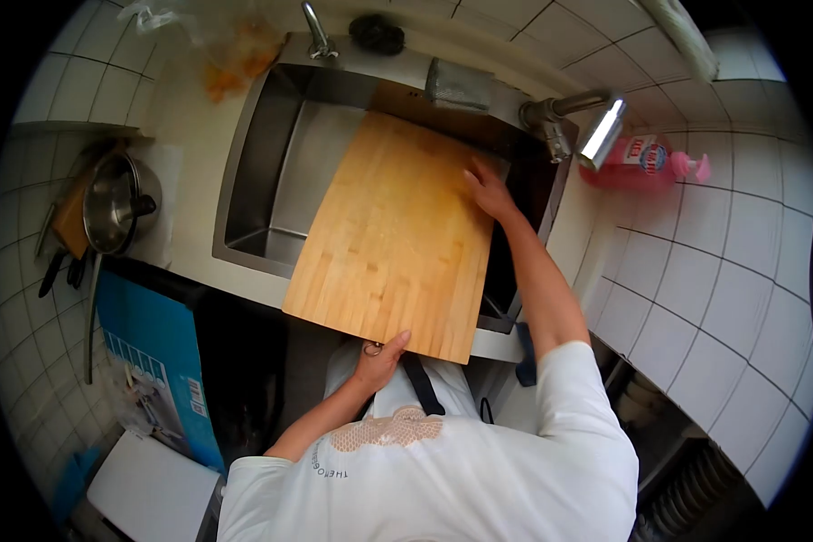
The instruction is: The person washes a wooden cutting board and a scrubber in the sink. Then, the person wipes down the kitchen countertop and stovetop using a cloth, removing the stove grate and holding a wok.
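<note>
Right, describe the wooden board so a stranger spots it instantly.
Find the steel sink. The wooden board hides part of it, left hand at its near edge, right hand at its right edge. Its broad, yellowish surface contrasts with grey metal.

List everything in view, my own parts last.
Sink: one, silver, centre
Counter: one, cream, around sink
Wooden board: one, tan, partly over sink
Small spout: one, silver, sink's back left
Bundle: one, black, right of spout
Mesh holder: one, grey, sink's back edge
Faucet: one, silver, sink's back right
Pump bottle: one, pink, right of faucet
Bagged items: count unclear, orange, counter's back left
Pan: one, silver, left of sink
Handles: at least two, black, below pan
Printed panel: one, blue, below counter, left
Flat-topped object: one, white, bottom left
Wall tiles: many, white, both sides
Shirt: one, white, worn
Left hand: one, bare, gripping board's near edge
Right hand: one, bare, on board's upper right
</note>
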A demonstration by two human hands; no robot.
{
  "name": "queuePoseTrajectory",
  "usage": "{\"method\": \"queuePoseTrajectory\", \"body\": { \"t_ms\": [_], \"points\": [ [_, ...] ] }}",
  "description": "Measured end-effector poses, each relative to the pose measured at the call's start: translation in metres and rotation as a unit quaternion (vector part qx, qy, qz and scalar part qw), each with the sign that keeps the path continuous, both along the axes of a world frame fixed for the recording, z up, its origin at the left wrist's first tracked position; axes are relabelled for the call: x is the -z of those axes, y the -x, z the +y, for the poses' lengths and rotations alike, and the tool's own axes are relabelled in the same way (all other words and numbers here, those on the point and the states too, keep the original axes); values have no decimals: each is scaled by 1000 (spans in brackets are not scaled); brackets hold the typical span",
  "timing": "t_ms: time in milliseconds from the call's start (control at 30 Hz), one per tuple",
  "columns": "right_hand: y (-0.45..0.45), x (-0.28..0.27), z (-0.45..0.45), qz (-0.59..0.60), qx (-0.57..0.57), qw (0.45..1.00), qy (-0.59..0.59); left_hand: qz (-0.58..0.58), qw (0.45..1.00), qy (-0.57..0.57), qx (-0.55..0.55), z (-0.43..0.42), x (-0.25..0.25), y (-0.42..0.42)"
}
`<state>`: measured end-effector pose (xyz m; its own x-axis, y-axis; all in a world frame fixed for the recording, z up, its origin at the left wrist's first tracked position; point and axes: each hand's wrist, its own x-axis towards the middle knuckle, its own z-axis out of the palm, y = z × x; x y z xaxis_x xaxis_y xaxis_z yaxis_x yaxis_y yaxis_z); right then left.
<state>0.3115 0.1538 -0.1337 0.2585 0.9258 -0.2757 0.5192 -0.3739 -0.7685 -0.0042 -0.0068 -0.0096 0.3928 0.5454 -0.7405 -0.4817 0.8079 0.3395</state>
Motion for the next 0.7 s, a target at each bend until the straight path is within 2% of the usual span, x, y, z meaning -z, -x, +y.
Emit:
{"method": "queuePoseTrajectory", "body": {
  "t_ms": [33, 67, 133, 200, 267, 333, 433, 500, 533, 600, 667, 700],
  "points": [
    [14, 11, 9, -149, -48, 988, 15, 2, 1000, -8, 4, 1, -1, -2],
    [28, 21, 15, -294, -94, 951, 30, 4, 1000, -13, 8, 1, -3, -5],
    [63, -37, 22, -163, -211, 952, 152, 30, 999, -1, -12, -2, -4, -7],
    [115, -62, -18, -155, -283, 946, 41, 40, 999, 15, -1, -2, -1, -5],
    [159, -95, -40, -169, -341, 925, -1, 44, 999, 13, 1, -2, -7, 4],
    [160, -93, -16, -162, -382, 910, -17, 46, 999, 8, 1, 2, -2, 6],
    [149, -58, 44, -168, -433, 883, -64, 72, 997, 11, -11, 4, 9, 7],
    [134, -22, 93, -153, -351, 924, 2, 99, 995, 20, -20, 9, -1, 8],
    [128, -7, 107, -151, -353, 923, -3, 102, 994, 16, -23, 10, 3, 9],
    [123, 11, 116, -221, -240, 945, 2, 87, 996, 31, -2, 7, 5, 11],
    [154, -22, 94, -208, -325, 923, 16, 85, 996, 17, -1, 4, 8, 13],
    [176, -39, 71, -159, -365, 917, -28, 83, 997, 2, 0, 3, 8, 12]
  ]
}}
